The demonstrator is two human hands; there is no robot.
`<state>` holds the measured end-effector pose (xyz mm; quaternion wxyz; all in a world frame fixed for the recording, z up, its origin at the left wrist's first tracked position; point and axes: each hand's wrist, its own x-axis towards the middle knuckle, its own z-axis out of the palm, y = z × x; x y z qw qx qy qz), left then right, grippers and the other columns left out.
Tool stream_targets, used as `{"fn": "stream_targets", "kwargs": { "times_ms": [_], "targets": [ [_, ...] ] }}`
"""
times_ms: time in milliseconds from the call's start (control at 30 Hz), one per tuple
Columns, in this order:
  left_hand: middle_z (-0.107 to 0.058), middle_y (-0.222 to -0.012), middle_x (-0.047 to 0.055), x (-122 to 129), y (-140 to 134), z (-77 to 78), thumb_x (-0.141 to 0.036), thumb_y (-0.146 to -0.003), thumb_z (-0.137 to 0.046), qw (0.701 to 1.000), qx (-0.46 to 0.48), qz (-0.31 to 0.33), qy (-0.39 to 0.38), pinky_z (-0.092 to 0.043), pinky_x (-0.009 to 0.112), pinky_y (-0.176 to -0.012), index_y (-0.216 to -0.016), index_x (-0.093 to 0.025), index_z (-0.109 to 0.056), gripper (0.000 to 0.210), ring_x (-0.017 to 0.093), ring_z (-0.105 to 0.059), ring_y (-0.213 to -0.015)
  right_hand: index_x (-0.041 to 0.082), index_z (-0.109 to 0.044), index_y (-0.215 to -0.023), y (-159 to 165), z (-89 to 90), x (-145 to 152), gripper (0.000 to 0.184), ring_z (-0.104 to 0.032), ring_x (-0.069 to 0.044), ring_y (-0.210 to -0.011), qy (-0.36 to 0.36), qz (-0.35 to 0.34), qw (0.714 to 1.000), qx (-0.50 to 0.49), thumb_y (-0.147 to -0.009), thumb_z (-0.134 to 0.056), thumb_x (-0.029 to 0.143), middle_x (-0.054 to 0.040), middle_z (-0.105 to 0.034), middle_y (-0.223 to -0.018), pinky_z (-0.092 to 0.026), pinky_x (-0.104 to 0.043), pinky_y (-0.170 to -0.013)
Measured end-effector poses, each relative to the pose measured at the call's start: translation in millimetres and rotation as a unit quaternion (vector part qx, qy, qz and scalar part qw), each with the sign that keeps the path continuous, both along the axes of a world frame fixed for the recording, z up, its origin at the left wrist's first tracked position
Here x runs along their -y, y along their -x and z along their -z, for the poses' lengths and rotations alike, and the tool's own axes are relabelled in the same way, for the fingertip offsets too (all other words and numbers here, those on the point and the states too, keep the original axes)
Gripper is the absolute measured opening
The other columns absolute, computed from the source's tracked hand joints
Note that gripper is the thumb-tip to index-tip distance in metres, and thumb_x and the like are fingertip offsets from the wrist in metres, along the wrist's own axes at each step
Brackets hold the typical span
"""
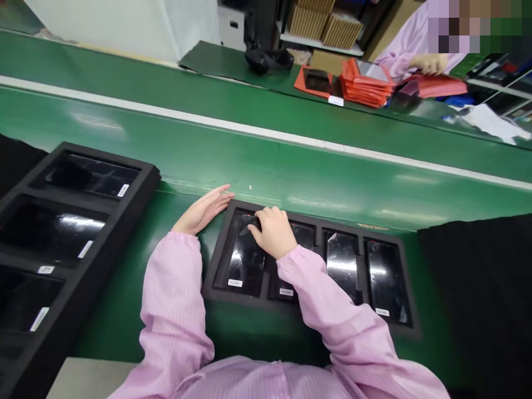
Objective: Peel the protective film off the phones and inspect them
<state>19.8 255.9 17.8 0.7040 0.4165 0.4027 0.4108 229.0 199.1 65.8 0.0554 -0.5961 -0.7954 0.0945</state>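
My right hand (275,230) reaches over the upper end of the leftmost black screen panel (246,263). Its thumb rests along the panel's top and its fingers curl at the upper rim of the foam tray (236,296). This panel lies in the tray's left slot. Beside the tray's upper left corner is my left hand (205,211), its fingers stretched out and holding nothing. More black panels fill the other slots: one partly hidden under my right forearm, then another panel (341,263) and the rightmost panel (386,280). White labels show at the lower ends of several panels.
A larger stack of black foam trays (137,221) with labelled panels stands at left. Black foam (477,288) lies at right. Across the green bench, a co-worker's hand (430,64) is by red sleeves (366,86). A raised white-edged strip (266,130) crosses behind.
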Motion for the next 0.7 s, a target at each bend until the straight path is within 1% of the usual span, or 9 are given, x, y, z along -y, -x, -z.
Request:
{"fn": "stream_targets", "kwargs": {
  "times_ms": [67,133,233,300,367,433,500,600,700],
  "targets": [
    [-0.066,-0.132,0.009,-1.8,-4.1,-3.8,-0.042,-0.087,-0.065,0.999,0.029,0.021,0.006,-0.033,0.035,-0.118,-0.137,-0.020,-0.056,0.055,0.023,-0.049,-0.136,0.012,-0.067,-0.096,-4.8,4.2,-2.7,0.024,-0.053,-0.026,-0.095,-0.005,-0.011,1.000,-0.014,-0.092,-0.066,0.036,-0.0099,-0.067,-0.094,-0.035,-0.038,-0.082],
    [-0.067,-0.129,0.007,-2.3,-7.4,-7.1,-0.041,-0.088,-0.066,0.998,0.049,0.036,0.017,-0.033,0.034,-0.118,-0.134,-0.021,-0.059,0.051,0.023,-0.049,-0.136,0.014,-0.068,-0.091,-7.8,7.5,-3.8,0.022,-0.052,-0.024,-0.088,-0.021,-0.017,0.999,-0.026,-0.091,-0.067,0.036,-0.0073,-0.066,-0.087,-0.033,-0.036,-0.079],
    [-0.069,-0.125,0.004,-1.5,-8.5,-8.8,-0.041,-0.091,-0.063,0.998,0.041,0.038,0.033,-0.034,0.034,-0.115,-0.133,-0.023,-0.060,0.045,0.022,-0.052,-0.132,0.016,-0.071,-0.102,-7.4,13.4,-3.2,0.019,-0.051,-0.023,-0.086,-0.073,-0.041,0.996,-0.038,-0.093,-0.064,0.031,-0.0059,-0.066,-0.088,-0.032,-0.037,-0.077],
    [-0.070,-0.122,0.003,-1.3,-7.7,-7.6,-0.040,-0.093,-0.062,0.998,0.037,0.037,0.029,-0.035,0.032,-0.114,-0.132,-0.024,-0.061,0.042,0.021,-0.053,-0.130,0.017,-0.070,-0.110,-7.1,17.7,-2.9,0.021,-0.050,-0.022,-0.085,-0.102,-0.057,0.992,-0.046,-0.094,-0.063,0.029,-0.0056,-0.066,-0.090,-0.033,-0.037,-0.077],
    [-0.070,-0.121,0.003,-1.8,-6.7,-5.6,-0.038,-0.093,-0.061,0.998,0.039,0.034,0.019,-0.035,0.031,-0.113,-0.131,-0.024,-0.062,0.041,0.021,-0.053,-0.129,0.017,-0.070,-0.111,-8.6,21.0,-3.8,0.022,-0.051,-0.021,-0.083,-0.117,-0.074,0.988,-0.070,-0.094,-0.064,0.029,-0.0048,-0.066,-0.089,-0.034,-0.036,-0.075],
    [-0.070,-0.120,0.003,-2.8,-6.2,-4.5,-0.037,-0.093,-0.061,0.999,0.038,0.031,0.012,-0.036,0.031,-0.113,-0.131,-0.024,-0.063,0.040,0.021,-0.053,-0.129,0.019,-0.071,-0.106,-12.1,21.8,-5.8,0.016,-0.053,-0.020,-0.080,-0.124,-0.094,0.981,-0.114,-0.093,-0.065,0.027,-0.0034,-0.068,-0.088,-0.037,-0.035,-0.074],
    [-0.070,-0.120,0.003,-3.7,-6.2,-4.9,-0.038,-0.093,-0.060,0.999,0.034,0.029,0.005,-0.036,0.032,-0.113,-0.132,-0.023,-0.062,0.041,0.022,-0.053,-0.129,0.018,-0.070,-0.094,-17.4,19.2,-8.0,0.008,-0.057,-0.017,-0.081,-0.121,-0.121,0.972,-0.163,-0.093,-0.062,0.018,-0.0032,-0.069,-0.090,-0.042,-0.032,-0.075],
    [-0.071,-0.119,0.004,-4.2,-7.1,-7.0,-0.039,-0.095,-0.056,0.999,0.031,0.030,-0.001,-0.036,0.033,-0.113,-0.134,-0.022,-0.060,0.042,0.022,-0.054,-0.128,0.017,-0.062,-0.081,-28.7,10.0,-10.2,0.014,-0.064,-0.015,-0.086,-0.092,-0.147,0.962,-0.210,-0.088,-0.057,0.006,-0.0044,-0.069,-0.096,-0.048,-0.028,-0.078],
    [-0.071,-0.117,0.004,-3.6,-7.9,-8.3,-0.039,-0.097,-0.052,0.999,0.030,0.030,-0.004,-0.036,0.034,-0.114,-0.133,-0.021,-0.060,0.041,0.021,-0.055,-0.127,0.018,-0.057,-0.075,-41.1,-0.4,-11.5,0.018,-0.067,-0.013,-0.089,-0.045,-0.152,0.960,-0.233,-0.081,-0.054,0.001,-0.0034,-0.070,-0.098,-0.051,-0.024,-0.078]
  ]
}}
